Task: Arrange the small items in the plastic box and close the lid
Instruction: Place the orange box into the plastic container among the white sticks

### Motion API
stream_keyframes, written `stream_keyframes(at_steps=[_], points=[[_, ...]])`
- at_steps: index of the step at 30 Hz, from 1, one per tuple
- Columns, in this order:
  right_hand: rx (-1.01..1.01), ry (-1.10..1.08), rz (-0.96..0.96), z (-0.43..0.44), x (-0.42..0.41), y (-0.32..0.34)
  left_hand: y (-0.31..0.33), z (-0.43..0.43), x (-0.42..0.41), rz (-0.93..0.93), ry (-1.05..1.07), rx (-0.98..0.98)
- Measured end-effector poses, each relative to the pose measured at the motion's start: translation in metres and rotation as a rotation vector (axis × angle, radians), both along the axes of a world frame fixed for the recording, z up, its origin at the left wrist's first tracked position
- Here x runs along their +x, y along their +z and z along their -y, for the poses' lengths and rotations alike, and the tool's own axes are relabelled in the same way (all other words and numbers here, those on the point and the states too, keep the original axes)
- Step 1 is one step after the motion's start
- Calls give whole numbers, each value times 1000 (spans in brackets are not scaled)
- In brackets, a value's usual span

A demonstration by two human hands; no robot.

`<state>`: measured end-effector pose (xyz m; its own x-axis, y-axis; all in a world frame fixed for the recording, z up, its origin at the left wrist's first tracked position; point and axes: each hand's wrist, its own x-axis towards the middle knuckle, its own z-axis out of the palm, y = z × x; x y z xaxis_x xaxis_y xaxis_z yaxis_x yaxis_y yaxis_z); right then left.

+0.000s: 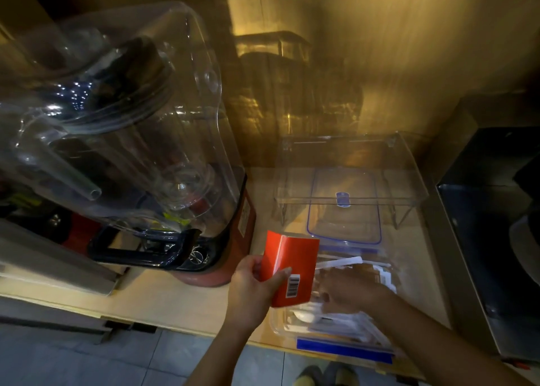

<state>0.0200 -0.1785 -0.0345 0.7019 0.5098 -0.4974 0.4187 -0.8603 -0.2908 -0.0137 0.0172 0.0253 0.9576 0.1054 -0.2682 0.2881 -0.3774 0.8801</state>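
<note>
A: What does the left hand (251, 283) do?

B: It holds a red box (292, 268). The thumb lies on the front, by a white sticker with black lines. The other fingers curl round the back. The red box stands up tall in the hand, above the surface (181, 295).

A: And the right hand (350, 295)?

B: It is just beside the left hand, down in the plastic box (277, 324). It is over the little packets (336, 324). The hand is blurry, so I cannot tell if its fingers are apart or holding something.

A: Where is the plastic box?

B: It sits on the surface, right under the right hand. It is see-through and its top is open. White and brown packets lie in it.

A: Where is the lid (346, 233)?

B: Past both hands, farther away. It lies flat on the surface, partly under a clear stand (350, 200). It has a blue edge.

A: What is the big thing?

B: A blender (146, 152) with a clear cover. It stands past the left hand, off to its outer side.
</note>
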Motion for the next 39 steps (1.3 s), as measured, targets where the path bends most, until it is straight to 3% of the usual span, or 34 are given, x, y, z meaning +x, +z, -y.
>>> stream_keyframes(at_steps=[5, 9, 12, 20, 23, 25, 27, 30, 33, 36, 39], points=[[220, -103, 141, 1, 6, 2, 0, -1, -5, 79, -56, 122], [112, -105, 175, -6, 5, -11, -1, -3, -8, 25, -15, 13], [32, -154, 68, -6, 5, -18, -1, -4, -9, 15, 9, 0], [66, -136, -236, 15, -6, -4, -3, -6, -6, -3, 76, 2], [85, -79, -286, 25, -5, 7, -2, 0, -4, -8, 32, 2], [78, -150, -275, 31, -4, 16, -2, 4, -2, 30, -49, 60], [233, -337, -222, 35, -3, 20, -4, 8, 1, 102, -159, 202], [656, -682, -175, 39, -4, 26, -7, 12, 8, 200, -329, 501], [858, -677, -171, 47, -9, 26, -9, 14, 17, 179, -510, 627], [776, -487, -196, 46, -14, 24, -12, 15, 27, 221, -668, 696], [416, -425, -24, 45, -13, 8, -16, 19, 34, 293, -718, 774]])
